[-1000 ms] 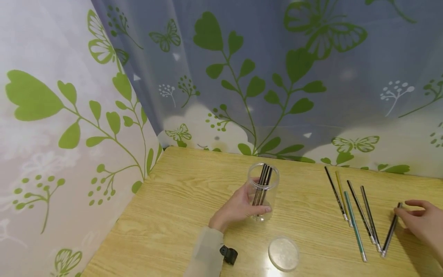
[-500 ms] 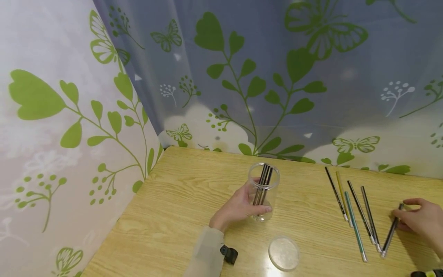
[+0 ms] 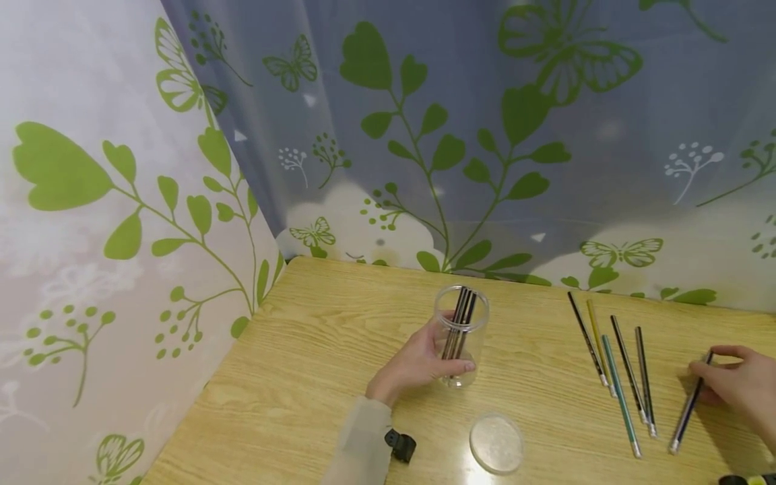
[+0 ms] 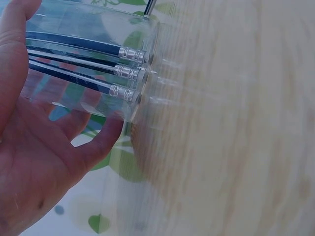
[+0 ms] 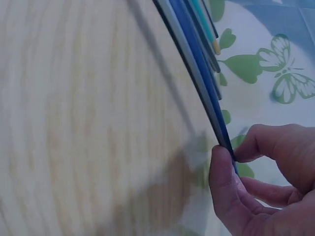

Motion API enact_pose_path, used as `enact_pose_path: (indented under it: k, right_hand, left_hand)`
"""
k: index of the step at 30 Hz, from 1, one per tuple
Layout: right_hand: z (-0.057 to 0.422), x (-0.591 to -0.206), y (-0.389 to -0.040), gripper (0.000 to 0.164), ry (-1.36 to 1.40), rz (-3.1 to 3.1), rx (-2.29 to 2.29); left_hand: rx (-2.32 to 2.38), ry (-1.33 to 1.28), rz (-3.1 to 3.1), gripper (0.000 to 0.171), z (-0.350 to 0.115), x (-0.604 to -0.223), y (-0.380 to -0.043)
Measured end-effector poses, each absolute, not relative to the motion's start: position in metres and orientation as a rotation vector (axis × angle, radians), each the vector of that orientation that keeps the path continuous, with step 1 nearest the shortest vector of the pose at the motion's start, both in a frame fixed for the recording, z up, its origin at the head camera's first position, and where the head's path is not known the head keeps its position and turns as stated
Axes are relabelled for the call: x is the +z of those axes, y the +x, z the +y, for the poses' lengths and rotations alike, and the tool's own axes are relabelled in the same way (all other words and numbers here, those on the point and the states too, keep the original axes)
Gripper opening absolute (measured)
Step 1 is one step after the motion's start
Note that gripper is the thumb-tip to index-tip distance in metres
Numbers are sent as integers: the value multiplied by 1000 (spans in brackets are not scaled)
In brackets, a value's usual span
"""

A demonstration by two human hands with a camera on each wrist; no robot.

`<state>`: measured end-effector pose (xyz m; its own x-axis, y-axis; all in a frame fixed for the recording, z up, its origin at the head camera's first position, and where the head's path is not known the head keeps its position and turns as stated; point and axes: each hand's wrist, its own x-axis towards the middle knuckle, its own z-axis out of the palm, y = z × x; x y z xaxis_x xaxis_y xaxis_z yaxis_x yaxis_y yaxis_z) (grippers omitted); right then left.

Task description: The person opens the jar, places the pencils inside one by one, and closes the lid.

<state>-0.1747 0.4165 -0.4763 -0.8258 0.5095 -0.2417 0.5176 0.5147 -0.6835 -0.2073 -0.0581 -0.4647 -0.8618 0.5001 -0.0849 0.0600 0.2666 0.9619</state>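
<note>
In the head view my left hand (image 3: 418, 360) grips a clear cylindrical jar (image 3: 476, 347) by its side. Several dark pencils (image 3: 459, 323) lean inside it. The left wrist view shows the metal bands of these pencils (image 4: 129, 71) at the jar's bottom. At the right, my right hand (image 3: 736, 384) pinches a dark pencil (image 3: 688, 414) near its upper end, between thumb and fingers. Its lower, eraser-side end points toward me. The right wrist view shows bluish and greyish long sides on this pencil (image 5: 202, 78); whether a second one lies against it, I cannot tell.
Left of the right hand lie several loose pencils: a teal one (image 3: 621, 397), a yellow one (image 3: 593, 320) and black ones (image 3: 628, 367). A round clear lid (image 3: 496, 444) lies on the wooden table (image 3: 291, 377) near the jar. Patterned curtains (image 3: 388, 135) stand behind.
The pencil at my right hand has come apart from the neighbouring black pencil, whose lower end has shifted left. My right fingers have closed on its upper end. The left hand and jar stay put.
</note>
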Motion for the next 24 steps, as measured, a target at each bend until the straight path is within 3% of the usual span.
enact_pose_path:
  k: [9,13,14,19,20,21,24]
  right_hand:
    - [414,-461,-171,67,790,2818,-1375]
    - [417,-462,-174,62,771,2833,-1440]
    - [418,-464,-175,55,784,2829,-1465]
    - [419,-465,-178,54,778,2851,-1516]
    - [421,-466,-179,45,784,2855,-1532]
    - [421,-466,-180,54,778,2862,-1531]
    - [425,-473,-184,54,809,2857,-1550]
  left_hand:
    - [1604,491,2205,83,-57,-463,-207]
    - [1601,497,2210,84,-57,-464,-207]
    - [1599,496,2213,84,-57,-464,-207]
    - [1600,503,2218,84,-57,-464,-208]
    - [1599,502,2217,85,-57,-464,-208]
    - [1600,500,2214,85,-57,-464,-208]
    - [1607,495,2199,85,-57,-464,-208]
